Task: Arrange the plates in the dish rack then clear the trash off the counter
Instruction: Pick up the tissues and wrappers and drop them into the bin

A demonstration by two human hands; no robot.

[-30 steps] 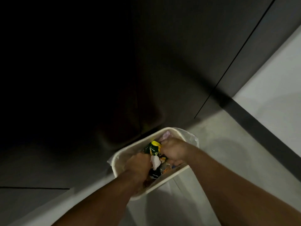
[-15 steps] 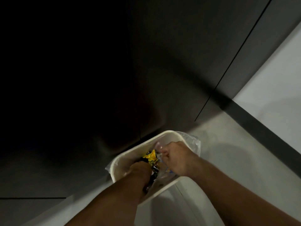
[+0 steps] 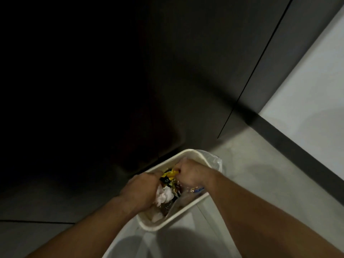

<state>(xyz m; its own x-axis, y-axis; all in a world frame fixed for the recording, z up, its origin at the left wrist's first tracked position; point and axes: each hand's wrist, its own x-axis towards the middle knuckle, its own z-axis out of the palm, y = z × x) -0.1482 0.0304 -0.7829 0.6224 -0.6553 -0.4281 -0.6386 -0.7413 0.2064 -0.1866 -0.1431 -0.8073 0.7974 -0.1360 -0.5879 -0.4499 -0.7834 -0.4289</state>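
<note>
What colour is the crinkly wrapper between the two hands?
The wrapper is yellow and black, seen in the head view.

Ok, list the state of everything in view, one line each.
Trash bin, upright, lidless.
Clear liner bag, draped over far rim.
Yellow-and-black wrapper, crumpled, gripped by both hands.
White tissue, crumpled, in bin.
Left hand, curled on the wrapper.
Right hand, curled on the wrapper.
Cabinet doors, shut.
</note>
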